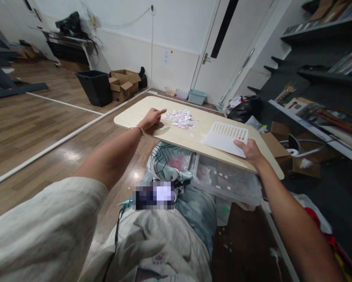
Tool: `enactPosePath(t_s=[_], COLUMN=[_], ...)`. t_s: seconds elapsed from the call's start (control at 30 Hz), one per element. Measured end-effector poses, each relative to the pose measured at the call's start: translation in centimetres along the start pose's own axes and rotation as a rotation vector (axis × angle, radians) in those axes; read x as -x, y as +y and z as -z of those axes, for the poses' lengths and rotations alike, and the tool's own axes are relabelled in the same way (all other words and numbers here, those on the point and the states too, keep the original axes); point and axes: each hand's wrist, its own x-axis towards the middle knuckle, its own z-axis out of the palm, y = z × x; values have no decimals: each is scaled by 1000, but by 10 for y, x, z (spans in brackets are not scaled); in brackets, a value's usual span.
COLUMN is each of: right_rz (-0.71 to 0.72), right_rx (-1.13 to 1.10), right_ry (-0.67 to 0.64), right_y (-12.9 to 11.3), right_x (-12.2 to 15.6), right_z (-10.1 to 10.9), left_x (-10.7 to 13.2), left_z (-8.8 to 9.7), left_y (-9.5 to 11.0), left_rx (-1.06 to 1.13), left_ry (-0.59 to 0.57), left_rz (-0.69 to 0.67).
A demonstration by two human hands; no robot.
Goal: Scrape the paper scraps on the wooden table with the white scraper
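Observation:
A low light-wood table stands in front of me. A heap of small white and pinkish paper scraps lies on its middle. My left hand rests on the tabletop just left of the heap, fingers curled with the index finger pointing at the scraps. My right hand grips the near corner of a white sheet with a row of cut slots, which lies flat near the table's right edge. A few loose scraps lie between the heap and the sheet.
A clear plastic bin with scraps sits under the table by my knees. Cardboard boxes and a black bin stand at the back left. Dark shelves line the right wall; a black bag and a box lie below.

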Motion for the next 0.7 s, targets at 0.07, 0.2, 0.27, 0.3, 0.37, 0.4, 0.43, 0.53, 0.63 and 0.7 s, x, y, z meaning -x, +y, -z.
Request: enactPosePath(t_s=[0.07,0.2,0.27,0.3,0.37,0.4,0.43,0.53,0.63,0.7], right_rz=[-38,-56,-53,-53,-51,-49,-45,-43,-82,-109], right_rx=[-23,-39,-45,-50,-56,-54,-47,-23,-26,-45], right_ry=[58,87,74,70,71,72,72,52,8,-4], right_y=[3,9,9,8,6,5,4,3,3,3], right_x=[4,8,8,8,8,9,9,11,13,14], right_z=[12,21,18,16,12,11,11,12,16,17], left_x=[0,0,0,0,0,0,1,2,4,4], left_z=[0,0,0,0,-1,-1,-1,-1,-1,-1], left_y=[1,2,2,2,2,3,3,4,6,6], left_rx=[-1,-11,-17,-19,-21,-21,-22,-27,-34,-33], left_ry=[-1,-4,-1,1,4,5,5,2,-10,-7], left_rz=[-4,-9,-14,-14,-10,-8,-9,-11,-2,0])
